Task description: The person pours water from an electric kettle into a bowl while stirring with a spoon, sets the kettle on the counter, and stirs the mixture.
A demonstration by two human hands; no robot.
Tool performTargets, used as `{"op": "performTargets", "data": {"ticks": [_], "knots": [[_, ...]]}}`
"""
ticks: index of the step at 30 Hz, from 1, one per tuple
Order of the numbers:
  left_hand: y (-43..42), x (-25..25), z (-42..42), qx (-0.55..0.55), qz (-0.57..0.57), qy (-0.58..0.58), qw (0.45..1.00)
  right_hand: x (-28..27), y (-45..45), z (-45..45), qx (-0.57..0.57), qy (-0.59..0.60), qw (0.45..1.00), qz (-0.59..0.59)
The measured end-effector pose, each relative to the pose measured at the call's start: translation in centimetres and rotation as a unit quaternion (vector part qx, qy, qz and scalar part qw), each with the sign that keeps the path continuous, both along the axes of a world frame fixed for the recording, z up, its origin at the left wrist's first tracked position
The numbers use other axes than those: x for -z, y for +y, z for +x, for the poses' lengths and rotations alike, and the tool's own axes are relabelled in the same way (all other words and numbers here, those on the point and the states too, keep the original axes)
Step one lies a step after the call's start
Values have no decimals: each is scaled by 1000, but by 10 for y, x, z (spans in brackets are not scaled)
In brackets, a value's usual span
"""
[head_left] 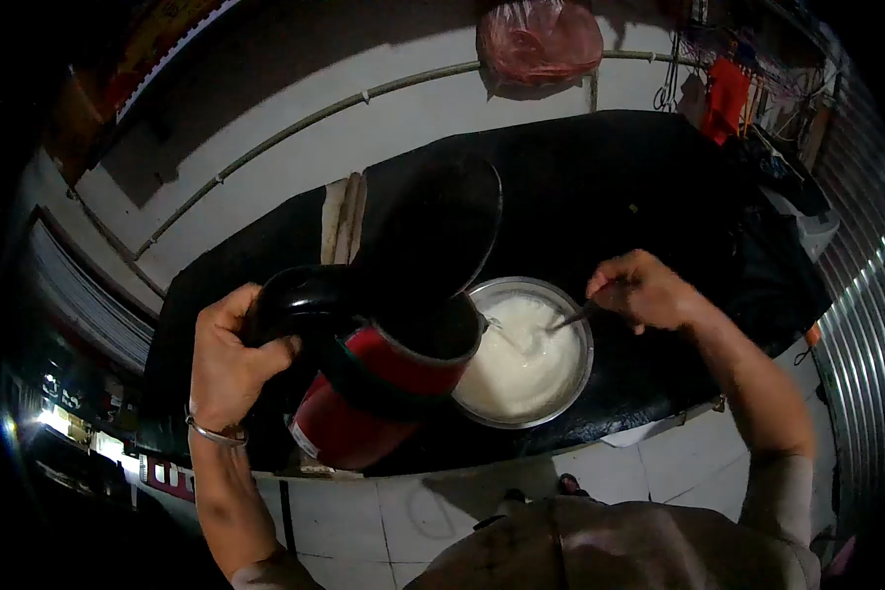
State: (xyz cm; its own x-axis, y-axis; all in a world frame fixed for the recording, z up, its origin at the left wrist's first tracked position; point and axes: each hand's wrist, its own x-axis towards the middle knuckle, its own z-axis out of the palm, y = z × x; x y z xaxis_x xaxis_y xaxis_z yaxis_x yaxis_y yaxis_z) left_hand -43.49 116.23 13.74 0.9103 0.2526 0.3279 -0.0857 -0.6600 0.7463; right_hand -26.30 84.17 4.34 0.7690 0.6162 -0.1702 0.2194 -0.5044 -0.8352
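Kettle point(339, 425), red with a black band, leans over the left edge of a metal bowl point(591, 359), its spout end overlapping the rim in this view. Its black lid point(433, 221) stands raised. The person's left hand point(228, 359) is wrapped around the kettle's black handle point(300, 303), fingers closed on it, and a bracelet point(216, 433) circles that wrist. The right hand point(647, 292) pinches the dark handle of a utensil point(568, 319), fingers together on it; the far end is sunk in the white mix point(516, 379), so its shape cannot be told. The mix lies in the bowl, its surface rippled between the spout and the utensil. The bowl sits on the black table point(600, 211), near the side closest to the person. Behind the kettle, pale sticks point(342, 221) lie on the table, toward the wall point(265, 202). A red bag point(541, 44) hangs on that wall.
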Motion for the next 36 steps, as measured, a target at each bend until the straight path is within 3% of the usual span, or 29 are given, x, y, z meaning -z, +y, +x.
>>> {"op": "performTargets", "data": {"ticks": [3,5,9,13,18,21,26,30,36], "knots": [[2,0,0,2,9,-4,1000,3,8,-6,-7,-2,1000,30],[3,0,0,5,11,-10,1000,-5,0,-7,-45,18,999,-18],[0,2,2,0,-4,-13,1000,-1,2,1,9,-10,1000,-19],[2,1,1,-6,5,-3,1000,2,5,-3,-66,-1,998,-12],[0,1,2,2,-4,0,1000,4,4,2,17,-13,1000,9],[-1,0,3,-9,13,-4,1000,2,8,-3,-57,-8,998,-27],[0,1,3,3,3,-6,1000,-1,-1,3,-4,1,1000,2],[-1,-1,3,11,-4,-1,1000,0,9,-7,-61,12,998,-19],[-2,1,2,5,1,2,1000,5,9,2,-30,-24,999,4]]}}
